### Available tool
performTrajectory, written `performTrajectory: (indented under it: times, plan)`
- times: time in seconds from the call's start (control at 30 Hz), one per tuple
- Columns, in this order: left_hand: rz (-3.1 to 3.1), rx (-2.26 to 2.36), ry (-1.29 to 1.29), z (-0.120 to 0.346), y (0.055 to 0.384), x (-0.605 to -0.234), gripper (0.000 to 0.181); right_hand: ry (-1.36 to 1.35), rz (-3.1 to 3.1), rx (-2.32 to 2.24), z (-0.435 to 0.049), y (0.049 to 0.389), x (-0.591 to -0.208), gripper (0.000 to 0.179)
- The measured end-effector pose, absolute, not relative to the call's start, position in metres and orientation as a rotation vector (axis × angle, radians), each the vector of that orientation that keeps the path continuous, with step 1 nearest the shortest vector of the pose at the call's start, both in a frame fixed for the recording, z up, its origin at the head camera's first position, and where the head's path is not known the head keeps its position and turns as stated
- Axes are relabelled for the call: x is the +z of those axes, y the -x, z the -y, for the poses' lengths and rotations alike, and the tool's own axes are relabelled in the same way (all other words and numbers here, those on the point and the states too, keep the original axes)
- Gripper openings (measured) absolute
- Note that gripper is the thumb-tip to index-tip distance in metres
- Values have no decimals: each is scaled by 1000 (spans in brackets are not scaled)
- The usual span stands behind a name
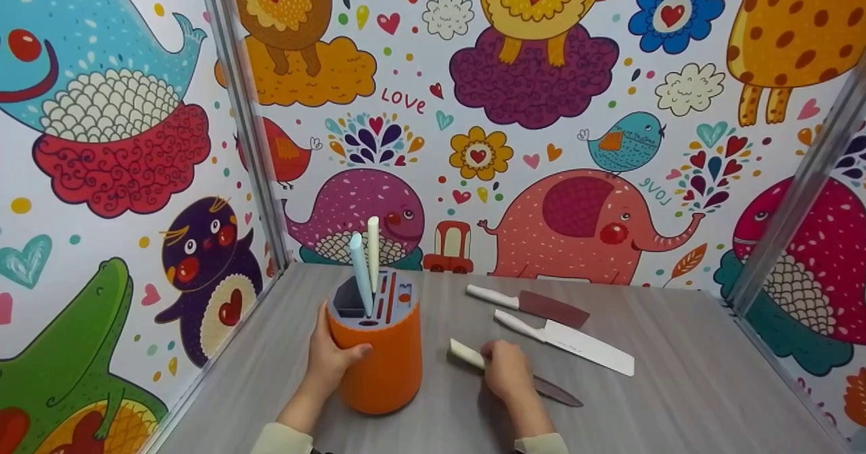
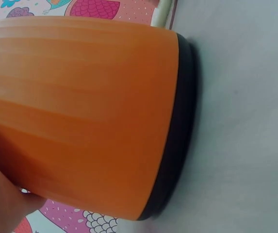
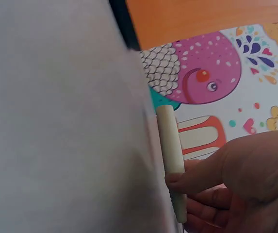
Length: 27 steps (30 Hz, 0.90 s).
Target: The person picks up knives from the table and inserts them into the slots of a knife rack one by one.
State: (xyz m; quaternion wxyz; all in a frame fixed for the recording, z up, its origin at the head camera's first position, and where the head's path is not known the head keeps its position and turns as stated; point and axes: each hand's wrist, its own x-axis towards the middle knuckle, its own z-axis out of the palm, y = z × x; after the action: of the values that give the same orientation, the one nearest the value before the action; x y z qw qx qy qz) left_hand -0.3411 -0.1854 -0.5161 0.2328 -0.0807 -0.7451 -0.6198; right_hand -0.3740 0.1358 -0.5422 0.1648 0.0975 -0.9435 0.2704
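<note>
An orange knife block [image 1: 382, 366] with a grey slotted top stands upright on the table. My left hand [image 1: 333, 359] grips its left side, thumb across the front, the other fingers mostly hidden behind it. A light-blue-handled knife [image 1: 361, 271] and a cream-handled knife [image 1: 373, 251] stick up from its top. To the right of the block, my right hand [image 1: 507, 371] pinches the pale cream handle [image 3: 170, 141] of a knife with a dark blade [image 1: 558, 393]. This knife lies low along the tabletop, its blade pointing right and its handle end toward the block.
Behind the right hand, a white cleaver [image 1: 588, 347] and a white-handled cleaver with a dark red blade [image 1: 551, 307] lie on the grey table [image 1: 676, 406]. Walls printed with cartoon animals [image 1: 575, 224] close in the back and sides, with metal posts [image 1: 247, 122] at the corners.
</note>
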Motion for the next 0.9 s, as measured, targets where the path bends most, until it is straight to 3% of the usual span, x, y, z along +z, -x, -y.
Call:
performTrajectory:
  times: [0.33,0.9]
  plan:
    - [2027,-1738,243,184,342,-516,101,-440,2690,1098,-139,367,-503,26]
    - [1993,-1719,273,185,341,-518,98,-413,2455,1734,-142,354,-464,29]
